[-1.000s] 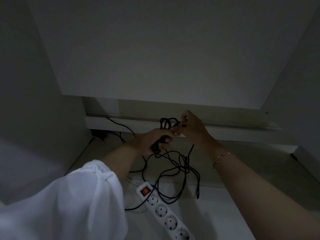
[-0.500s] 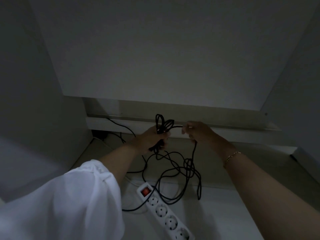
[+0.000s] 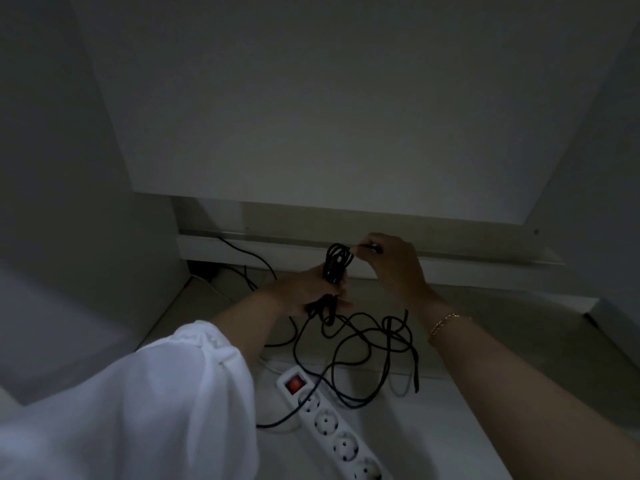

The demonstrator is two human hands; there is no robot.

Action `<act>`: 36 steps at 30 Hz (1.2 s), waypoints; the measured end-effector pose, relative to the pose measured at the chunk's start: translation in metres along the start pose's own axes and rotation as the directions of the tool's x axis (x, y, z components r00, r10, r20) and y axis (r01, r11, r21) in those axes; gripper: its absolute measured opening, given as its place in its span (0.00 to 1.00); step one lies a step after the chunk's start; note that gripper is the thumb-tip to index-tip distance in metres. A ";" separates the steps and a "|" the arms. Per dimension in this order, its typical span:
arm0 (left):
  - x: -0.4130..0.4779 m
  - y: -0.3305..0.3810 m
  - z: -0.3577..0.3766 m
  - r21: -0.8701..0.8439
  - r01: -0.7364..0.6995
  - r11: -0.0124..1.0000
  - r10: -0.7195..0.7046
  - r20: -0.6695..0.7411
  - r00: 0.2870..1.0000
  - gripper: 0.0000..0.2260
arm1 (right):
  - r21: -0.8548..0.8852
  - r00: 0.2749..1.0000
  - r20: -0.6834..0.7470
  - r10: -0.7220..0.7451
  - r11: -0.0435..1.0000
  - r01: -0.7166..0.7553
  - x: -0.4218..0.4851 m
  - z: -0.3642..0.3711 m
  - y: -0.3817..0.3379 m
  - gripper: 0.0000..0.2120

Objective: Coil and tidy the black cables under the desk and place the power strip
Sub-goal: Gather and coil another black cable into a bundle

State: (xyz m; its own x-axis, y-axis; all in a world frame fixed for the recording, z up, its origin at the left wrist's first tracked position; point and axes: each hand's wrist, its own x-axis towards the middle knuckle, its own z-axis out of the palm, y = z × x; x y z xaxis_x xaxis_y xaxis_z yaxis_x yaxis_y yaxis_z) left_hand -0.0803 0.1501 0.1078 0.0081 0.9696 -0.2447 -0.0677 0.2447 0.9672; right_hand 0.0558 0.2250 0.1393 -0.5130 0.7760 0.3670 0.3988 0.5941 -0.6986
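Observation:
Under the dim desk, my left hand point(image 3: 304, 289) grips a bundle of black cable loops point(image 3: 336, 263) that stick up above its fingers. My right hand point(image 3: 391, 261) pinches a strand of the same cable at the top of the bundle. Below both hands the loose black cable point(image 3: 367, 344) hangs in tangled loops down to the floor. A white power strip point(image 3: 332, 424) with a red switch and several round sockets lies on the floor below the hands, with one black strand running across its switch end.
A white skirting rail point(image 3: 450, 268) runs along the back wall behind my hands. Another black cable point(image 3: 246, 254) leads from the rail to a dark plug in the left corner. White desk panels close in on the left and right. A white sleeve covers my left forearm.
My right hand has swung back toward the bundle, laying another loop over its top. The bundle in my left hand has grown taller. The hanging slack has shifted slightly.

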 end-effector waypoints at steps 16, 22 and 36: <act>-0.001 0.022 -0.006 -0.417 -0.279 0.865 0.117 -0.372 0.921 0.13 | 0.435 0.865 0.460 0.200 0.799 -0.416 -0.006 0.012 -0.003 0.16; -0.001 0.014 0.002 -0.241 -0.158 0.958 0.074 -0.326 0.943 0.16 | -0.010 0.936 0.321 0.141 0.989 -0.146 -0.008 0.014 -0.005 0.17; 0.009 0.014 0.015 -0.101 -0.179 0.979 0.117 -0.440 0.890 0.17 | -0.319 0.898 0.439 0.036 0.941 0.118 -0.017 0.011 -0.027 0.18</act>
State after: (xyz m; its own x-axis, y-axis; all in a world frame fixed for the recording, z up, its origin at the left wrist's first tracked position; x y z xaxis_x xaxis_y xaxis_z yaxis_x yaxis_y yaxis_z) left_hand -0.0667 0.1619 0.1198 -0.4400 0.8879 -0.1341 -0.1681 0.0653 0.9836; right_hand 0.0450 0.1929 0.1451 -0.7797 0.6252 0.0350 0.5568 0.7178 -0.4180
